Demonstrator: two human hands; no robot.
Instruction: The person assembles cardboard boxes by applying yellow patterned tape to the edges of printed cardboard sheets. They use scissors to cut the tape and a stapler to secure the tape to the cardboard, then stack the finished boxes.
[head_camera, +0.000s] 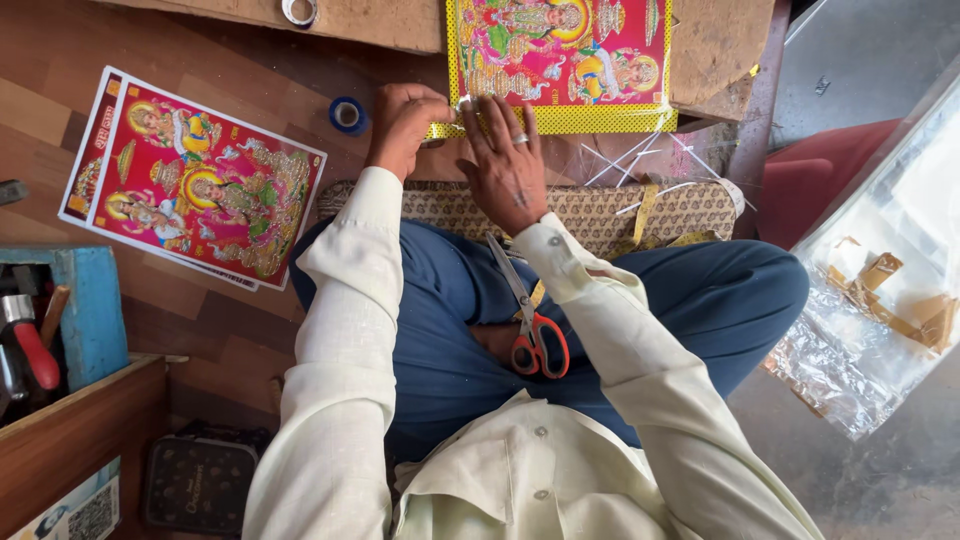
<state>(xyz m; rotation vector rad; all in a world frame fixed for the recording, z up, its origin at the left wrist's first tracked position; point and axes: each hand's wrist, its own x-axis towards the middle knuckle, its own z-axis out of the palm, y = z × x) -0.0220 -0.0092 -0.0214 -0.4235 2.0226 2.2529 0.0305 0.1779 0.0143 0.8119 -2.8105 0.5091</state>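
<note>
At the near edge of the wooden board (720, 60), both hands meet on the lower border of a bright red and yellow printed picture (560, 60). The left hand (405, 120) is curled, its fingertips pressed together on the yellow border (what they pinch is too small to tell), and the right hand (505, 165) lies flat beside it with its fingers spread over the same corner, a ring on one finger. Red-handled scissors (535, 335) rest on the person's lap, blades pointing up toward the hands. A blue roll of tape (347, 115) sits just left of the left hand, and two more such pictures (195, 185) lie stacked on the floor well apart. White strips (630, 160) lie scattered near the board.
</note>
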